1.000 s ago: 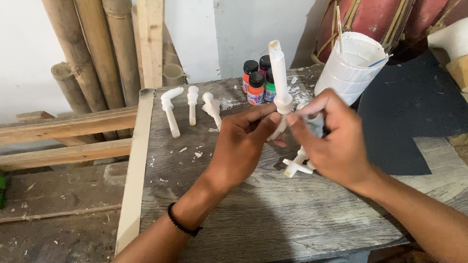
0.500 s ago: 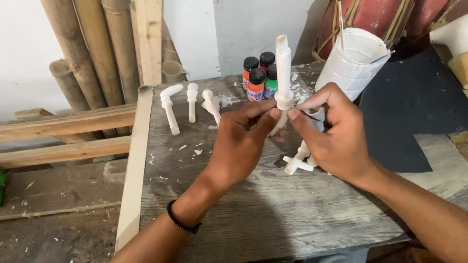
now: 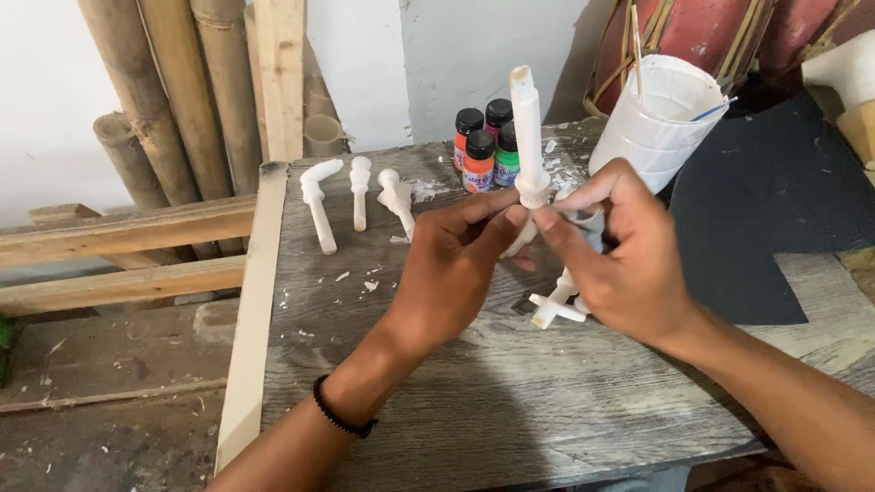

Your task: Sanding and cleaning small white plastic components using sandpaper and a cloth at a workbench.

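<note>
Both hands meet over the middle of the grey weathered table (image 3: 474, 401). The left hand (image 3: 451, 260) is closed, thumb and forefinger pinched on the bulged collar of a white carved peg (image 3: 527, 123); the right hand (image 3: 629, 255) is likewise closed, its fingertips pinched on the same collar from the right side. The peg stands nearly upright, its long shaft rising above both hands, its lower end hidden behind the fingers. A black wristband (image 3: 339, 415) sits on the left forearm. Just below the right hand, a white cross-shaped piece (image 3: 556, 308) lies on the table; whether the palm touches it, cannot tell. Far left on the table, three more white carved pieces (image 3: 357, 196) lie side by side, well apart from the hands, with white shavings scattered near them. Far centre, behind the peg, a cluster of small paint bottles (image 3: 483, 150) with black caps: orange, green, and darker ones. To the right of these stands a white plastic cup (image 3: 658, 123) holding thin sticks. A dark sheet (image 3: 766, 200) covers the table's far right part. Bamboo poles (image 3: 164, 91) lean on the wall, far left.
</note>
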